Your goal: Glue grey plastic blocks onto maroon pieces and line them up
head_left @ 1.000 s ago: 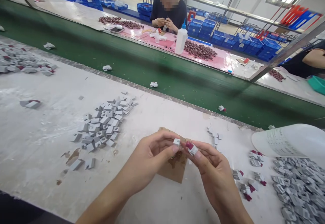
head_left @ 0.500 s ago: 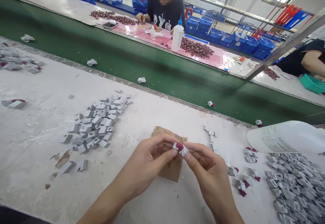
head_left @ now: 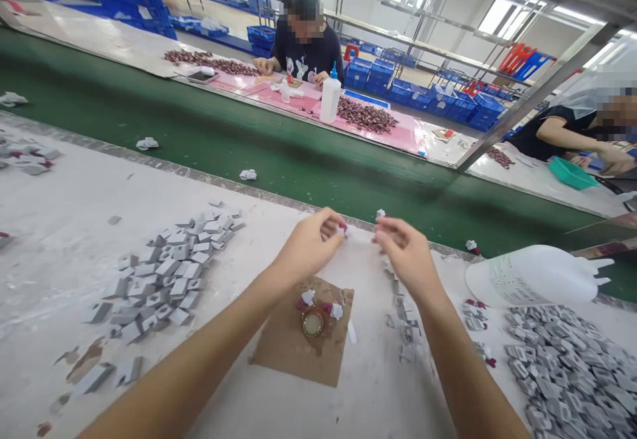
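Observation:
My left hand (head_left: 316, 240) is raised over the far part of the table, its thumb and fingers pinching a small white and dark-red plastic part (head_left: 342, 229). To its right, apart from it, my right hand (head_left: 401, 247) hovers with curled, slightly spread fingers and nothing visible in them. Below both hands lies a brown cardboard piece (head_left: 303, 359). On it sits a round cap-like thing (head_left: 312, 323) with a pale centre, two white and dark-red parts (head_left: 336, 310) beside it. Loose grey parts (head_left: 405, 326) lie under my right forearm.
Grey block pieces (head_left: 169, 273) are heaped at left, more grey parts (head_left: 572, 366) at right beside a lying white bottle (head_left: 532, 276). Beyond runs a green conveyor belt (head_left: 199, 160) carrying scattered white parts. Across it sit co-workers (head_left: 303, 48), with an upright bottle (head_left: 330, 97) near one.
My hands have parted and moved away from me, the small part staying in my left hand. The cardboard with its round thing has come into view. The camera view has shifted.

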A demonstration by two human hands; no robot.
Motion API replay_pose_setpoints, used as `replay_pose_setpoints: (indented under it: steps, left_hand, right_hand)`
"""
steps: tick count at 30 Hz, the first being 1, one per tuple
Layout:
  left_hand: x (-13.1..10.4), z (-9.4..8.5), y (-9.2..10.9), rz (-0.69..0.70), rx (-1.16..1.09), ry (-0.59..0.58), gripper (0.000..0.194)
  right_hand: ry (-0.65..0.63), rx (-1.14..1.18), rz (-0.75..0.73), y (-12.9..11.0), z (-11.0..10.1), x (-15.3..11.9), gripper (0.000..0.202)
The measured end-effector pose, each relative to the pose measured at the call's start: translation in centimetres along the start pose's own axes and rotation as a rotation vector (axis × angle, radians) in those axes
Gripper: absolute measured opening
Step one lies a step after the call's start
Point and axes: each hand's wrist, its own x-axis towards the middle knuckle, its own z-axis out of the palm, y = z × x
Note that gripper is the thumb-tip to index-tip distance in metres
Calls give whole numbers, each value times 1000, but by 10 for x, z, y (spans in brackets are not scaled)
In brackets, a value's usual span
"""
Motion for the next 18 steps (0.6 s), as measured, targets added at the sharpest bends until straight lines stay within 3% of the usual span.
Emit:
replay_pose_setpoints:
  steps: [4, 6, 8, 10, 13, 16, 18]
  left_hand:
    - [70, 24, 4, -111, 149, 68, 23]
    - [91, 37, 8, -159, 223, 74, 30]
    - [104, 47, 10, -208, 304, 110, 34]
    - [108, 52, 10, -255, 381, 171, 35]
    - [97, 50, 8, -267, 465, 263, 36]
    - [59, 33, 5, -163, 513, 299, 35]
    - [22, 14, -2, -79, 549, 305, 33]
  right_hand:
    - [116, -198, 23, 17, 9, 71, 27]
    - [101, -262, 48, 17, 14, 85, 25]
    - [94, -297, 73, 11, 16, 82, 17]
    - [93, -305, 82, 3, 14, 62, 7]
    - [39, -271, 53, -1, 5, 9, 16]
    - [-56, -189, -86, 10, -1, -56, 32]
    - [-170, -120, -168, 24, -1, -98, 30]
